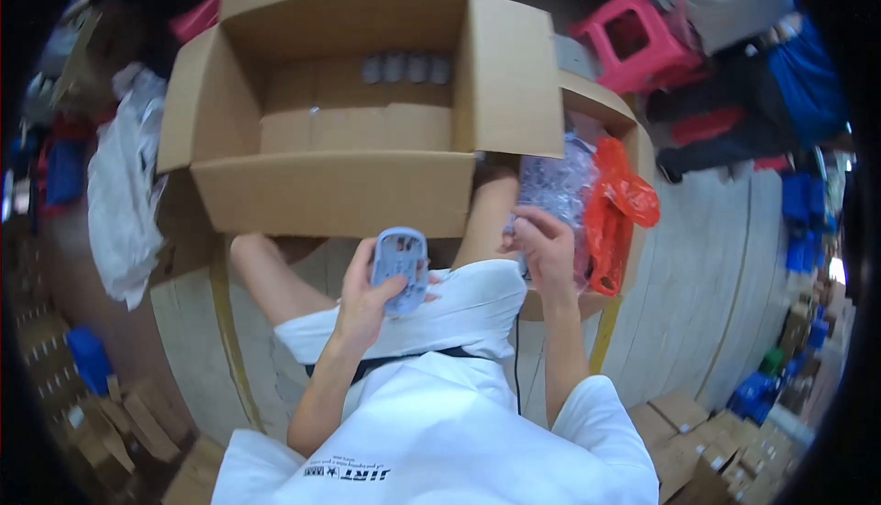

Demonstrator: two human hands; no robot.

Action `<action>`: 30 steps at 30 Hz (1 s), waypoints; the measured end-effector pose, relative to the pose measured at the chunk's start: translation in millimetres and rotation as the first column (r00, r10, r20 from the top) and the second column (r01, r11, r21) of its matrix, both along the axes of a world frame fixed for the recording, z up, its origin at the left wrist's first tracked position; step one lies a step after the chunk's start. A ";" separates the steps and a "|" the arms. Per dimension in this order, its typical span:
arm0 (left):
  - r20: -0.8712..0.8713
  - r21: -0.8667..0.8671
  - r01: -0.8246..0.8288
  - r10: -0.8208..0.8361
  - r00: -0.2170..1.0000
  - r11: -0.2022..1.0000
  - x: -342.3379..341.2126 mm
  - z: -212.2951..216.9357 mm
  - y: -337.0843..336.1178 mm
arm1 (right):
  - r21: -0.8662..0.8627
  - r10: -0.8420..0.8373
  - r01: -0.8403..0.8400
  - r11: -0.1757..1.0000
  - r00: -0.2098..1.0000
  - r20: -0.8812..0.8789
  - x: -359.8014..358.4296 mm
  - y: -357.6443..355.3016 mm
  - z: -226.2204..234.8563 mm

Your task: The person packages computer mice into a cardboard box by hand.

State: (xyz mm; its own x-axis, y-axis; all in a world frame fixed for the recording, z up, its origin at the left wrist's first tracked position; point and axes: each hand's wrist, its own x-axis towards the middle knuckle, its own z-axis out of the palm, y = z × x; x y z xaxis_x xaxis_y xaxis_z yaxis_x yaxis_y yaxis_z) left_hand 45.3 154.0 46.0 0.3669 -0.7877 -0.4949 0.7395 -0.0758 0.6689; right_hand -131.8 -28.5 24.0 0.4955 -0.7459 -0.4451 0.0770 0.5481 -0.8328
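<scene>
My left hand (pixel 364 296) is closed around a pale lilac plastic casing (pixel 401 269), an oval shell with rounded ends held above my lap. Its hollow inner side faces up, showing small ribs and darker parts, and my thumb presses on its lower half. To the right, my right hand (pixel 543 246) is raised beside the smaller carton (pixel 640 165), fingers pinched on a small greyish piece (pixel 510 224) too small to name. Clear plastic bags (pixel 558 177) and a red plastic bag (pixel 617 207) fill that carton.
A large open cardboard box (pixel 335 195) stands before my knees, several grey rounded pieces (pixel 406 68) lined up inside. Beyond the cartons are a pink stool (pixel 642 46) and another person (pixel 734 92). White sheeting (pixel 128 193) hangs at left; cardboard boxes (pixel 684 413) lie at lower right.
</scene>
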 end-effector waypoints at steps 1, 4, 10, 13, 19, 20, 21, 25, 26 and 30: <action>-0.007 0.000 -0.004 0.004 1.000 1.000 0.4 4.9 -0.6 | -0.025 0.033 -0.033 0.999 0.999 -0.021 12.7 17.4 19.1; 0.135 0.019 -0.097 0.093 0.986 0.995 1.7 9.9 11.7 | -0.094 0.158 -0.159 0.983 0.987 -0.012 54.1 63.9 45.9; 0.342 -0.039 -0.273 0.270 0.900 0.961 3.7 18.8 30.3 | -0.470 0.212 -0.279 0.837 0.958 -0.192 89.6 108.7 33.8; 0.376 -0.048 -0.311 0.305 0.875 0.949 4.9 16.7 39.5 | -0.548 0.230 -0.359 0.756 0.929 -0.291 98.9 121.0 51.1; 0.414 -0.011 -0.321 0.297 0.860 0.947 6.7 20.5 45.0 | -0.726 0.111 -0.402 0.557 0.903 -0.414 111.9 137.8 56.3; 0.418 0.004 -0.319 0.288 0.862 0.948 6.5 21.0 45.1 | -0.760 0.078 -0.395 0.517 0.905 -0.418 112.5 139.2 55.3; 0.416 0.002 -0.321 0.291 0.862 0.947 6.0 20.7 45.1 | -0.760 0.078 -0.397 0.514 0.905 -0.419 112.4 140.2 55.1; 0.436 0.005 -0.373 0.333 0.836 0.928 2.6 17.9 43.9 | -0.701 0.158 -0.421 0.575 0.898 -0.410 109.2 142.2 54.5; 0.435 0.004 -0.372 0.334 0.836 0.928 2.7 18.2 44.2 | -0.701 0.157 -0.422 0.575 0.898 -0.411 107.6 140.8 53.6; 0.502 0.069 -0.355 0.275 0.820 0.932 4.1 21.7 46.2 | -0.411 0.298 -0.352 0.841 0.935 -0.191 100.4 131.6 50.3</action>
